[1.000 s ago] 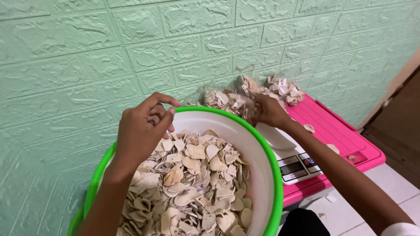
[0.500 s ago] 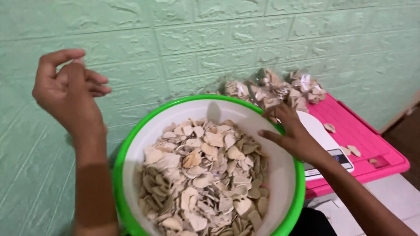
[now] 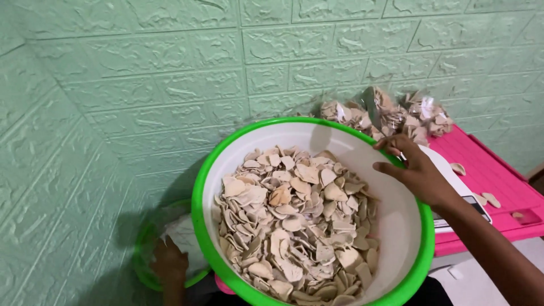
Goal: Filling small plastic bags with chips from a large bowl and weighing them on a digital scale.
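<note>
A big white basin with a green rim [image 3: 266,127] is tilted toward me and holds a heap of pale beige chips [image 3: 294,221]. My right hand [image 3: 416,170] grips the basin's right rim, thumb over the edge. My left hand [image 3: 168,262] reaches down at the lower left into a smaller green-rimmed bowl [image 3: 144,266] that sits beneath the basin; its fingers are hidden, so its grip is unclear.
A pink table [image 3: 498,175] at the right carries a white scale [image 3: 459,192], loose chips [image 3: 490,199] and several clear bags of chips [image 3: 391,116] against the wall. A green embossed brick-pattern wall [image 3: 141,85] fills the background.
My left hand dropped from raised at the left down into the small bowl under the basin. The right hand stayed at the basin's right rim while the view shifted left.
</note>
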